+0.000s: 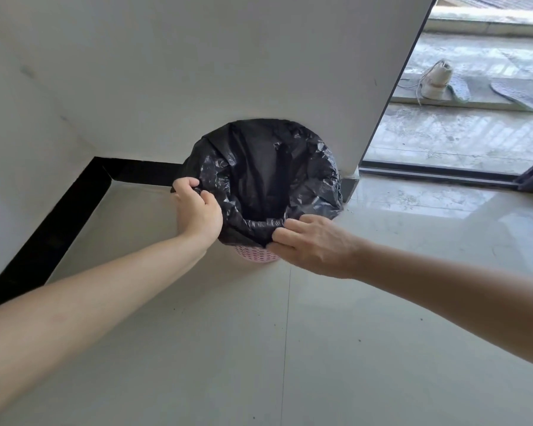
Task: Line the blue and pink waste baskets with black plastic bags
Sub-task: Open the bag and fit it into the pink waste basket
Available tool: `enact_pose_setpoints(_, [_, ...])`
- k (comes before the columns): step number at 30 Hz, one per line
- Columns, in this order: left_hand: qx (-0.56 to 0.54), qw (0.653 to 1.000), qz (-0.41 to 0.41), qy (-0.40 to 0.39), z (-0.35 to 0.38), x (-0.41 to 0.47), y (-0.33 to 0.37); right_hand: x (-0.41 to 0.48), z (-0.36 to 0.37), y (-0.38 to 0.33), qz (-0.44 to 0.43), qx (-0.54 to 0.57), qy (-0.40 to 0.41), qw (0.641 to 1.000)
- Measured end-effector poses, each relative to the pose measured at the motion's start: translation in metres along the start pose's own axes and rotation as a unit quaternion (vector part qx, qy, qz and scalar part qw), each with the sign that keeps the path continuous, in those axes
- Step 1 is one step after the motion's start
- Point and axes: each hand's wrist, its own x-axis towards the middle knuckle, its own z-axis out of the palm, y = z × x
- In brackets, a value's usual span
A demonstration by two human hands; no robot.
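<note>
A pink perforated waste basket (256, 256) stands on the floor against the wall, only its lower front showing. A black plastic bag (268, 167) sits in it, its mouth open and folded out over the rim. My left hand (197, 207) pinches the bag's edge at the left side of the rim. My right hand (314, 244) grips the bag's edge at the near side. No blue basket is in view.
A white wall with a black skirting board (59, 222) runs along the left and behind the basket. At the right is a glass sliding door (443, 142); outside lie a white shoe (437, 81) and insoles. A pale tiled floor (290, 348) spreads in front.
</note>
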Motion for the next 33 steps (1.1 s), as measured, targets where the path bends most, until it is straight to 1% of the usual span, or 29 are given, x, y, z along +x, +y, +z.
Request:
enact_pose_setpoints(1, [-0.005, 1.000, -0.003, -0.002, 0.001, -0.001, 0.001, -0.003, 0.003, -0.002, 0.008, -0.021, -0.020, 1.000])
enact_pose_setpoints(2, [-0.009, 1.000, -0.007, -0.005, 0.003, -0.001, 0.001, -0.006, 0.005, -0.002, 0.024, -0.013, -0.028, 0.999])
enact_pose_setpoints(3, [-0.013, 1.000, -0.011, -0.008, 0.003, 0.000, 0.001, -0.008, 0.004, 0.000, 0.043, 0.027, -0.025, 0.998])
enact_pose_setpoints(5, [-0.012, 1.000, -0.015, -0.012, 0.004, 0.002, 0.001, -0.010, -0.001, 0.001, 0.098, 0.145, 0.006, 0.985])
enact_pose_setpoints(6, [-0.008, 1.000, -0.014, -0.014, 0.003, 0.003, 0.000, -0.010, -0.005, -0.001, 0.145, 0.182, 0.036, 0.972])
enact_pose_setpoints(7, [-0.007, 1.000, -0.013, -0.016, 0.003, 0.004, -0.001, -0.010, -0.007, -0.002, 0.212, 0.197, 0.080, 0.954])
enact_pose_setpoints(8, [-0.008, 1.000, -0.014, -0.015, 0.002, 0.004, -0.002, -0.008, -0.007, -0.001, 0.297, 0.207, 0.126, 0.924])
enact_pose_setpoints(9, [-0.010, 1.000, -0.017, -0.010, 0.000, 0.005, -0.002, -0.006, -0.007, 0.003, 0.388, 0.220, 0.165, 0.880])
enact_pose_setpoints(10, [-0.007, 1.000, -0.019, 0.002, -0.001, 0.007, -0.001, -0.002, -0.007, 0.009, 0.472, 0.237, 0.190, 0.827])
enact_pose_setpoints(11, [0.000, 1.000, -0.015, 0.016, -0.002, 0.011, 0.000, 0.002, -0.006, 0.017, 0.544, 0.257, 0.193, 0.775])
enact_pose_setpoints(12, [0.009, 1.000, -0.004, 0.029, -0.002, 0.015, 0.002, 0.006, -0.006, 0.026, 0.599, 0.280, 0.176, 0.729])
enact_pose_setpoints(13, [0.014, 0.999, 0.009, 0.030, -0.003, 0.021, 0.004, 0.009, -0.006, 0.034, 0.640, 0.303, 0.146, 0.691])
enact_pose_setpoints(15, [0.007, 1.000, 0.018, -0.002, -0.001, 0.030, 0.009, 0.016, -0.004, 0.046, 0.678, 0.356, 0.095, 0.636])
enact_pose_setpoints(17, [-0.005, 0.999, 0.001, -0.047, 0.003, 0.035, 0.010, 0.022, 0.002, 0.052, 0.681, 0.405, 0.092, 0.603])
enact_pose_setpoints(19, [-0.006, 0.998, 0.005, -0.056, 0.005, 0.033, 0.007, 0.027, 0.010, 0.052, 0.680, 0.425, 0.109, 0.588])
enact_pose_setpoints(21, [-0.023, 0.999, 0.020, -0.043, 0.006, 0.031, 0.003, 0.026, 0.017, 0.048, 0.677, 0.432, 0.121, 0.583])
enact_pose_setpoints(23, [-0.013, 0.999, 0.043, -0.023, 0.006, 0.029, 0.000, 0.021, 0.020, 0.044, 0.665, 0.432, 0.127, 0.596])
enact_pose_setpoints(26, [0.111, 0.988, 0.099, 0.028, 0.007, 0.025, 0.000, 0.010, 0.019, 0.053, 0.640, 0.435, 0.098, 0.626])
enact_pose_setpoints(28, [0.157, 0.970, 0.175, 0.054, 0.004, 0.022, 0.007, 0.003, 0.013, 0.061, 0.633, 0.451, 0.054, 0.627])
enact_pose_setpoints(30, [0.158, 0.941, 0.292, 0.061, -0.001, 0.014, 0.015, -0.001, 0.005, 0.067, 0.627, 0.445, 0.028, 0.639])
enact_pose_setpoints(31, [0.157, 0.922, 0.351, 0.049, -0.002, 0.007, 0.020, -0.002, -0.003, 0.068, 0.624, 0.431, 0.030, 0.651])
enact_pose_setpoints(33, [0.167, 0.878, 0.449, 0.004, -0.001, -0.007, 0.023, 0.000, -0.026, 0.074, 0.603, 0.396, 0.083, 0.688])
